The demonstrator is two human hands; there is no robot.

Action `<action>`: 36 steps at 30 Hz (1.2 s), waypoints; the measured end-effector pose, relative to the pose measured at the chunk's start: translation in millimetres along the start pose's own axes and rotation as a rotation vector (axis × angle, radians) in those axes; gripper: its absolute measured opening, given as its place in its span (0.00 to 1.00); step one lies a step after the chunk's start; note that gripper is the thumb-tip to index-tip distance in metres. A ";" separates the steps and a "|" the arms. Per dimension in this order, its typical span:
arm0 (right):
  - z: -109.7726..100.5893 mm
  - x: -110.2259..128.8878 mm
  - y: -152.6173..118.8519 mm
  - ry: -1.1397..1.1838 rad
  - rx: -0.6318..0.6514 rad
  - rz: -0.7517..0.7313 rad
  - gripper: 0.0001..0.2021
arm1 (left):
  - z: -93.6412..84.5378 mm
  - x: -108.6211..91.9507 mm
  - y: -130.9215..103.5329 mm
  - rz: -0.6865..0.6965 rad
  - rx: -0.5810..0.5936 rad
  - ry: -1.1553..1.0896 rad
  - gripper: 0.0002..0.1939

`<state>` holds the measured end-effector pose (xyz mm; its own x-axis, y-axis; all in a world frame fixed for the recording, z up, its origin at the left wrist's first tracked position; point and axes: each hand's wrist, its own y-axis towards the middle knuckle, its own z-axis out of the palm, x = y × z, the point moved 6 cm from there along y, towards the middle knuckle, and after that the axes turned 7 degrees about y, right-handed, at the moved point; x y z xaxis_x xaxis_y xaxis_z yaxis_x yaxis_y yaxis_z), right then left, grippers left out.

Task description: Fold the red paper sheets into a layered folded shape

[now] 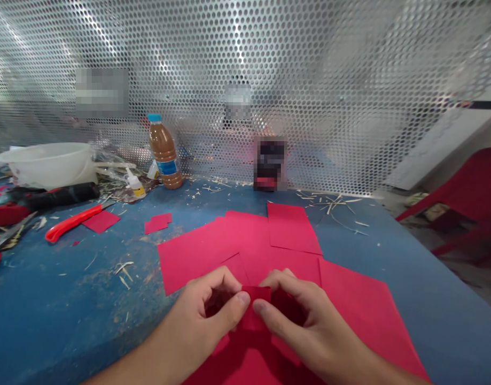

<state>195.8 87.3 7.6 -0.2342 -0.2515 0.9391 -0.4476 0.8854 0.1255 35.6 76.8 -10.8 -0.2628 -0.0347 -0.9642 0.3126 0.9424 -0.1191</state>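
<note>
A small piece of red paper [256,313] is pinched between my two hands, its upper edge level with my fingertips. My left hand [213,310] grips its left side between thumb and forefinger. On the right side, my right hand [301,315] holds it the same way, with the two thumbs almost meeting in front. Larger red paper sheets [245,235] lie overlapping on the table beneath and beyond my hands, and one wide sheet [361,299] extends to the right. The lower fingers of both hands are partly hidden.
On the blue table [88,299] stand a brown bottle [165,155], a glue bottle [135,184] and a white basin [53,163]. A red-handled cutter [72,223], scissors [7,238] and red scraps [157,223] lie left. A perforated metal panel [189,64] closes the back; a red chair [461,192] stands right.
</note>
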 end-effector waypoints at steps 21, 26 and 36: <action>0.1 0.1 -1.2 0.045 0.005 0.031 0.12 | -0.3 -1.1 -1.0 -0.023 -0.006 -0.023 0.14; -1.0 1.6 1.7 0.060 -0.003 0.025 0.11 | -0.1 0.9 -1.7 -0.022 -0.014 -0.020 0.14; -4.9 -6.0 -4.6 0.172 0.002 0.110 0.15 | -0.3 -2.1 -2.9 -0.013 -0.011 0.020 0.15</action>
<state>203.5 86.7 3.0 -0.1308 -0.0831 0.9879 -0.4294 0.9029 0.0191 35.0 74.2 -8.3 -0.2850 -0.0403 -0.9577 0.2990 0.9455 -0.1288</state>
